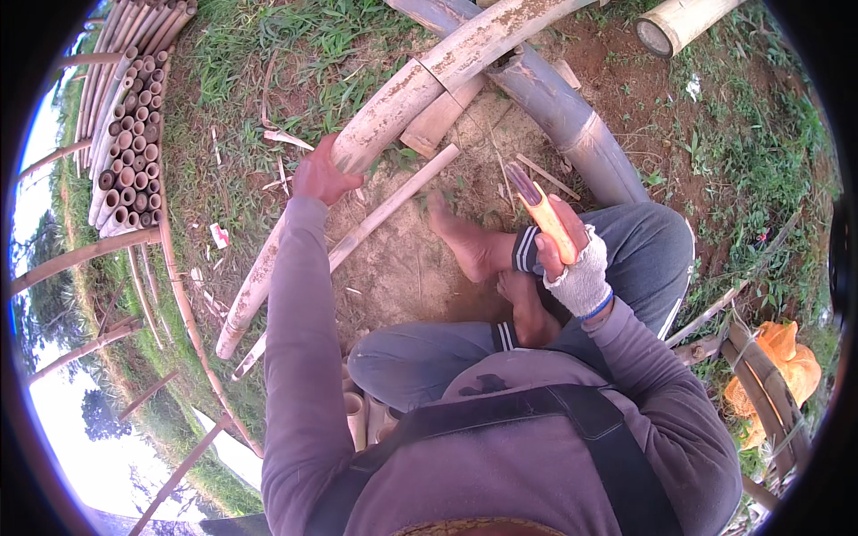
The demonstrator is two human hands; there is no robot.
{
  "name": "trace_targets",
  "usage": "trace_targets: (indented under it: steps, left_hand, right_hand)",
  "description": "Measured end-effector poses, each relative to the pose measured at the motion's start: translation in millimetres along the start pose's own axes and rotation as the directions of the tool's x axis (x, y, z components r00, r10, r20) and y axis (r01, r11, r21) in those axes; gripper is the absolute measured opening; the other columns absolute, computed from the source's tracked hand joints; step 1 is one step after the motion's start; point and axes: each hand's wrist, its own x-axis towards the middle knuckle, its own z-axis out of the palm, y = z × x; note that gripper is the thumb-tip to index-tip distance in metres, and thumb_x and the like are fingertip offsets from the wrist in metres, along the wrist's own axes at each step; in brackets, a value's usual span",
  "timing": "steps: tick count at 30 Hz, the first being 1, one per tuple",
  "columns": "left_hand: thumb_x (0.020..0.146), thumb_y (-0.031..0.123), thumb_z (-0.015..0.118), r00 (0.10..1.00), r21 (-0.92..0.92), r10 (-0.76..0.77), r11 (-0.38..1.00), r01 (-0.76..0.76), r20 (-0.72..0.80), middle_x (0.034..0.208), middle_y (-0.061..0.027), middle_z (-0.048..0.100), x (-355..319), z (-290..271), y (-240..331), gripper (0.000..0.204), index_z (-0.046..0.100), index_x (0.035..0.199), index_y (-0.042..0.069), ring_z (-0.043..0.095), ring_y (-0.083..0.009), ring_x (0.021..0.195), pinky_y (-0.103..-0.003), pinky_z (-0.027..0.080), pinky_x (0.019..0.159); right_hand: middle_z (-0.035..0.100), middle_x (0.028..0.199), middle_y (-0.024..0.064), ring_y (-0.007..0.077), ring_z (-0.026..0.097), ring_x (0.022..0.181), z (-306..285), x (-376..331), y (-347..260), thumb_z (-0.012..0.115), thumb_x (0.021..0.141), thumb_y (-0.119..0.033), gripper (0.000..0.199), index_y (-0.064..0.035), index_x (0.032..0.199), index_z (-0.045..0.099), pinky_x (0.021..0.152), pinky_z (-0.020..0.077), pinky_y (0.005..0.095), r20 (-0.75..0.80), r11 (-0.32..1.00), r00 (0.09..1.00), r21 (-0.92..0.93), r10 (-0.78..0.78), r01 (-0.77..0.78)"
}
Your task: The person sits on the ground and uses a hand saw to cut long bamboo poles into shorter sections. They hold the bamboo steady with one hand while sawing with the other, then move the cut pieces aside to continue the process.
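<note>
A long pale bamboo pole (pixel 384 116) slants from the top of the view toward the lower left. My left hand (pixel 323 175), bare, is wrapped round it; hand and sleeve hide part of its length. In my right hand (pixel 576 259), which wears a white knitted glove with bare fingertips, I grip the orange-brown wooden handle of a handsaw (pixel 547 217). Dark metal shows at the handle's front. What looks like its thin blade, seen edge-on, reaches across the pole, where a dark line crosses it. The pole rests over a thick grey bamboo trunk (pixel 563 107).
A narrower bamboo strip (pixel 393 207) lies beside the pole. Cut bamboo tubes (pixel 134 147) are stacked at the far left. My crossed legs and bare feet (pixel 465 241) are close by. An orange net bag (pixel 786 362) sits at right; another bamboo end (pixel 657 37) lies top right.
</note>
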Motion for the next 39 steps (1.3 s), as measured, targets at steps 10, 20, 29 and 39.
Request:
trace_targets:
  steps: [10, 20, 29, 39]
  left_hand:
    - [0.065, 0.035, 0.096, 0.985, -0.053, -0.047, 0.998, 0.038, -0.168, 0.126, -0.0247, 0.078, -22, -32, 10, 0.101, 0.058, 0.155, 0.011, 0.078, -0.0407, 0.114, -0.046, 0.061, 0.103]
    - [0.061, 0.034, 0.095, 0.803, 0.011, 0.159, 0.982, -0.187, -0.575, 0.125, -0.0074, 0.074, -194, -45, 39, 0.089, 0.060, 0.141, 0.020, 0.072, -0.0332, 0.119, -0.053, 0.050, 0.108]
    - [0.084, 0.065, 0.084, 0.011, -0.713, -0.721, 0.682, -0.165, -0.693, 0.162, -0.0199, 0.046, -338, 70, 30, 0.098, 0.048, 0.159, 0.013, 0.042, -0.0408, 0.152, -0.058, 0.028, 0.127]
    - [0.090, 0.040, 0.091, 0.546, -0.199, -0.829, -0.559, -0.805, 0.120, 0.124, -0.0188, 0.076, -313, 80, -81, 0.071, 0.062, 0.141, 0.000, 0.076, -0.0331, 0.107, -0.051, 0.061, 0.099]
  right_hand:
    - [0.079, 0.112, 0.0184, 0.0339, 0.079, 0.094, 39, 54, 52, 0.075, 0.105, -0.025, 0.046, -0.0016, 0.144, 0.065, 0.084, 0.0614, 0.0416, -0.009, 0.993, 0.999, -0.110, 0.046, -0.047]
    - [0.039, 0.168, 0.0265, 0.0400, 0.051, 0.150, 46, 103, -108, 0.052, 0.112, -0.060, 0.090, -0.0029, 0.175, 0.024, 0.123, 0.0431, 0.0590, 0.249, 0.896, 0.968, 0.419, 0.046, -0.150]
    - [0.046, 0.164, 0.0282, 0.0439, 0.056, 0.144, -5, 57, -128, 0.043, 0.122, -0.037, 0.050, -0.0282, 0.169, 0.031, 0.109, 0.0566, 0.0551, 0.455, 0.724, 0.674, -0.086, -0.582, 0.684]
    - [0.048, 0.160, 0.0290, 0.0448, 0.061, 0.138, -14, 34, -155, 0.045, 0.122, -0.032, 0.059, -0.0307, 0.173, 0.016, 0.108, 0.0587, 0.0547, 0.428, 0.497, 0.524, -0.184, -0.736, 0.848]
